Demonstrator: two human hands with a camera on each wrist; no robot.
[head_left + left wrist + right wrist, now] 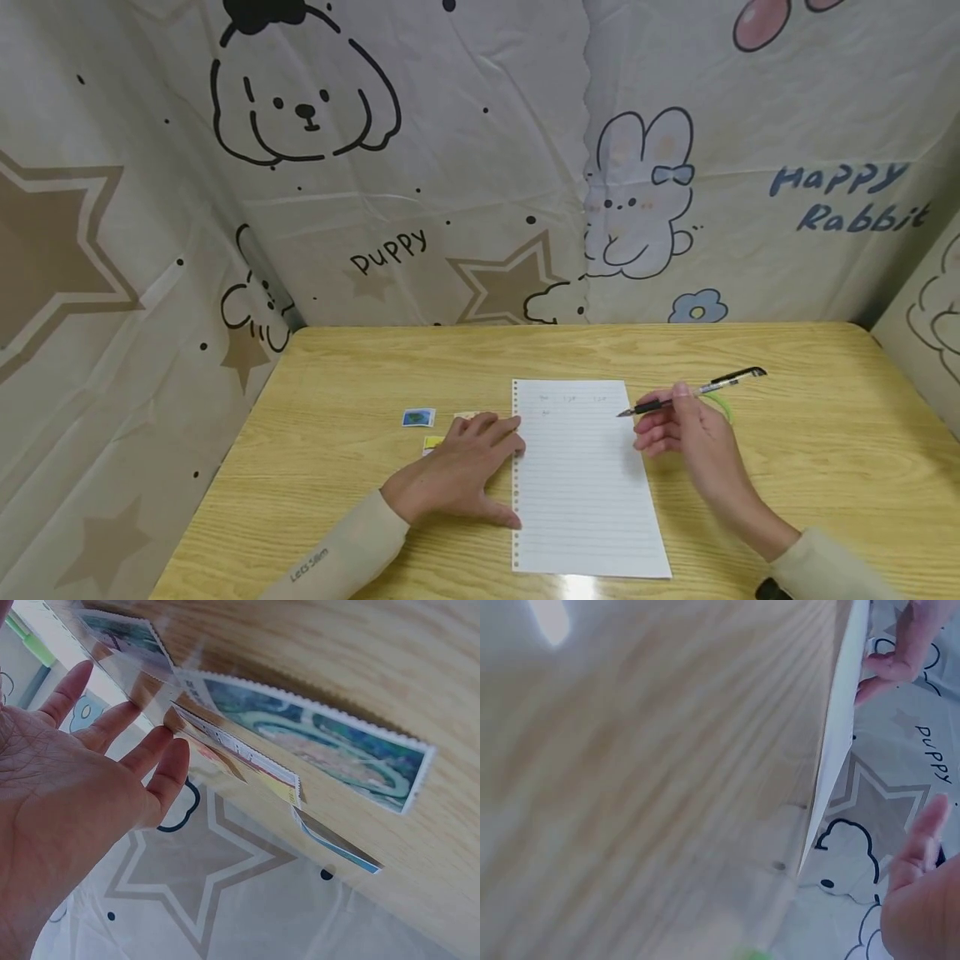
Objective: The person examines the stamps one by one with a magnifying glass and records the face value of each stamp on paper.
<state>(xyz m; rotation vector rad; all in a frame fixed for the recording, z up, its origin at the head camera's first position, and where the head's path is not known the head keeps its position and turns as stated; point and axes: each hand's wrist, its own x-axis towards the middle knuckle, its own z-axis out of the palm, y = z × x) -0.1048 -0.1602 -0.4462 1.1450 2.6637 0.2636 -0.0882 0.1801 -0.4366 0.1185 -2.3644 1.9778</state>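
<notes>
A sheet of lined paper (585, 500) with punched holes down its left side lies on the wooden table, with faint handwriting in its top rows. My left hand (468, 467) rests at the sheet's left edge, fingers and thumb spread. My right hand (697, 442) pinches a black-gripped pen (652, 406) above the sheet's right edge, its tip pointing left and its cap on the back end. Beside the left hand lie several small stamps, among them a blue stamp (418, 417), a yellow stamp (432, 443) and a green-toned stamp (315, 742).
A thin green curved thing (720, 406) lies behind the right hand, partly hidden. The wooden table (825, 467) meets a printed curtain (450, 167) at the back, and more of the cloth hangs at both sides.
</notes>
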